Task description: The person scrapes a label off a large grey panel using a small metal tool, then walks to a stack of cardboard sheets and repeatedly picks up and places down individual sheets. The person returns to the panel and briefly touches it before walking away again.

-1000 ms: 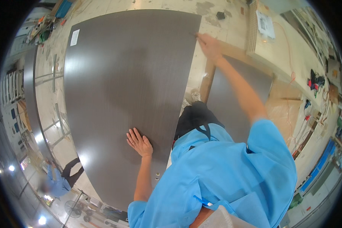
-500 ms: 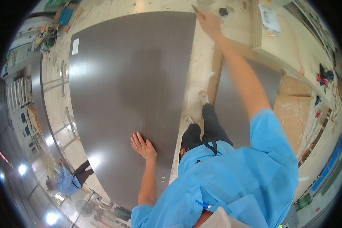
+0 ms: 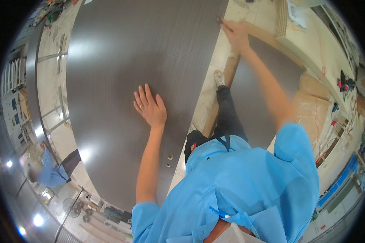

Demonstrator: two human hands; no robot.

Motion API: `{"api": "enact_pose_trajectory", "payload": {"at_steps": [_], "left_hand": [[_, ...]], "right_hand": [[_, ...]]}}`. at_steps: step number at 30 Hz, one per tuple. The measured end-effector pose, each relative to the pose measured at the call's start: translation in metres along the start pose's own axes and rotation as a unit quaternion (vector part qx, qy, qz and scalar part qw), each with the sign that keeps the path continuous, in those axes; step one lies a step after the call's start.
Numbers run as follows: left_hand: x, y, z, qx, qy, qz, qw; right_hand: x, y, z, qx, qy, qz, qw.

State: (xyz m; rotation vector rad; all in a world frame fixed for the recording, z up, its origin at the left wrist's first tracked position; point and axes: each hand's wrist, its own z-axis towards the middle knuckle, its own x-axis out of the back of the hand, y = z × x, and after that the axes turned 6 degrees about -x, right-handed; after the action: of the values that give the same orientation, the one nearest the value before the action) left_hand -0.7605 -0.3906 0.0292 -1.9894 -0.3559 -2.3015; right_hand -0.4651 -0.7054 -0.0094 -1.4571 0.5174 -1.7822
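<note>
A large dark brown wood-grain panel (image 3: 121, 60) lies flat in front of me, with two small holes (image 3: 170, 157) near its right edge on the near side. My left hand (image 3: 151, 106) rests palm down on the panel, fingers spread and holding nothing. At the panel's far right edge, my right hand (image 3: 236, 37) is closed around a small, thin dark tool (image 3: 220, 21). Its tip is at or very close to that edge. The tool's exact kind is too small and blurred to make out.
Another dark panel (image 3: 267, 77) lies low on my right, beside a pale workbench (image 3: 316, 44) with cords and tools. Brown cardboard (image 3: 308, 109) is behind it. On the left stand a metal frame (image 3: 54, 107) and a co-worker in a blue shirt (image 3: 50, 170).
The whole view has shifted forward along the panel. My left hand has slid farther from the holes, and my right hand with the tool has come from the far corner nearer along the edge.
</note>
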Motion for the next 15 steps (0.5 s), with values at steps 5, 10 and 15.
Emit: {"api": "enact_pose_trajectory", "payload": {"at_steps": [5,10,15], "left_hand": [[0.014,-0.032,-0.035,-0.065,0.037,-0.211,0.974],[0.060,-0.112,-0.178,-0.028,-0.011,-0.231,0.972],[0.104,-0.183,-0.348,0.054,-0.050,-0.165,0.984]], "right_hand": [[-0.022,-0.094,-0.168,-0.042,-0.030,0.053,0.997],[-0.049,-0.168,-0.340,0.033,-0.075,-0.019,0.996],[-0.055,-0.245,-0.471,0.063,-0.169,0.007,0.984]]}}
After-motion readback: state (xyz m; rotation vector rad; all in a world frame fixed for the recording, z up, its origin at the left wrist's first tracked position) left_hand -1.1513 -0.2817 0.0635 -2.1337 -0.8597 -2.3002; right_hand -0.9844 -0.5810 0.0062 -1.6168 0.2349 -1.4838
